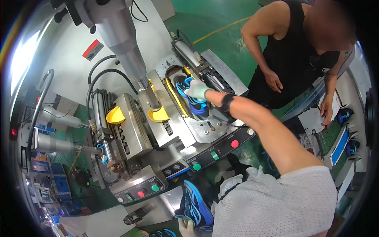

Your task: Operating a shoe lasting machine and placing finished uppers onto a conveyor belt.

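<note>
My right hand, in a pale glove, is closed on the upper of a blue and black sports shoe. That shoe sits in the well of a metal press station, between yellow side pads. My fingers are near the shoe's laces, partly hidden by the hand. Low in the picture, my gloved left hand grips a second blue and black shoe, tilted with its side up. Part of the left hand is cut off by the lower edge.
A thick press cylinder stands over the machine, with a yellow pad beneath it. Buttoned control panels line the machine's front. A co-worker in a black top stands at the right, beside a green-surfaced rack with more shoes.
</note>
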A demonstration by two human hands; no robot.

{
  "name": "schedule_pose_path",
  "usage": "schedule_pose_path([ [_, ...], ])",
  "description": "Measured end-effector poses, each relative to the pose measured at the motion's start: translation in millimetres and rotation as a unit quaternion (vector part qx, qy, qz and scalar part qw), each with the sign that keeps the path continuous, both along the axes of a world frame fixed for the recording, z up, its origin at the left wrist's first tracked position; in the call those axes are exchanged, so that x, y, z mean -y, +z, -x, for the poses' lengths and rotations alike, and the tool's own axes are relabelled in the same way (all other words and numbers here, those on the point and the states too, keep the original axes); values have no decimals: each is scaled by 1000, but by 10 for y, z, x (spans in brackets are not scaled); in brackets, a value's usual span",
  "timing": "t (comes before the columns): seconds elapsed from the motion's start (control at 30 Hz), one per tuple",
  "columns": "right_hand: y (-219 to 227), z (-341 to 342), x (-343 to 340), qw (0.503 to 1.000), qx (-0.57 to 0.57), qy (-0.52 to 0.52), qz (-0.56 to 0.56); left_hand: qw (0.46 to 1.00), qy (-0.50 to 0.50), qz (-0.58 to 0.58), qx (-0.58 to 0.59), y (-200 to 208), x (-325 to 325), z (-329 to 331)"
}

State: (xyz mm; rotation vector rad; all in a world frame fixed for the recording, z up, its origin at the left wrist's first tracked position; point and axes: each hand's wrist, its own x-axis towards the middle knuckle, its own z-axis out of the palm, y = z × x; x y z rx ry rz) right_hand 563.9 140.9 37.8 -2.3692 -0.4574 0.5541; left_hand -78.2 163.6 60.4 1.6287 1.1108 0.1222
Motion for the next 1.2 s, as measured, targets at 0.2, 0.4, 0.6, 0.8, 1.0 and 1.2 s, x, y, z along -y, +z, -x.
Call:
schedule_pose_path([
  [0.2, -335, 62, -450, 992, 112, -21, 45, 948, 200, -193, -157, -1018, 558, 890],
  [0.4, -295, 108, -480, 994, 84, -51, 47, 858, 228, -282, -365, -2442, 1008, 1134],
  [0.6, -181, 68, -386, 992, -33, 120, -25, 904, 241, -151, -319, -3051, 1278, 1865],
  [0.8, 180, 2557, 370, 895, 194, 260, -305, 841, 251, -149, -456, -2957, 1352, 1208],
  [1.0, -1396, 3115, 460, 762, 383, 496, 162, 898, 439, 20, -8, -1929, 1252, 977],
  [1.2, -828, 4167, 405, 836, 127, 532, -38, 859, 481, -175, 23, -1425, 1218, 1504],
])
